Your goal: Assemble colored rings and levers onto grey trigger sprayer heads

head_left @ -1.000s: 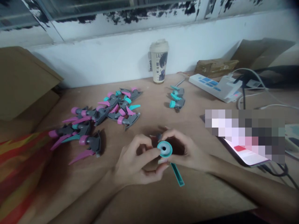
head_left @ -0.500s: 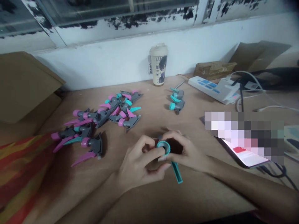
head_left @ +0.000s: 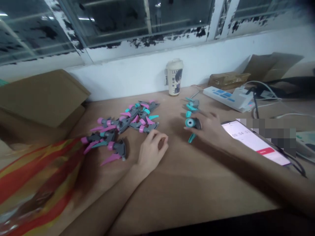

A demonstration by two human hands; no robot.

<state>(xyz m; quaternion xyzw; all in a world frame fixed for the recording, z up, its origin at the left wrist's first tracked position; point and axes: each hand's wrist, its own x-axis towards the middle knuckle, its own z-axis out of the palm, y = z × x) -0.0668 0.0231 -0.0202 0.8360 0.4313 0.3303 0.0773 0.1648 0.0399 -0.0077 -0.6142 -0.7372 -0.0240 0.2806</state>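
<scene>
My right hand [head_left: 209, 129] holds a grey spray-trigger head with a teal cap and teal lever [head_left: 190, 124], down on the table beside a small group of teal-capped trigger heads [head_left: 192, 106]. My left hand [head_left: 152, 149] rests on the table with its fingers loosely curled and nothing in them, just in front of a pile of grey trigger heads with pink and teal parts [head_left: 123, 126].
A lidded printed cup [head_left: 174, 77] stands by the wall. A white power strip [head_left: 227, 97] with cables lies at the back right, a lit phone [head_left: 256, 142] beside my right forearm. Cardboard boxes [head_left: 41, 98] sit left; a red-yellow bag [head_left: 31, 177] lies front left.
My hands have parted. The right hand has carried the teal-capped trigger head away to the small group at the back; the left has let go and moved toward the pile. The view has tilted up.
</scene>
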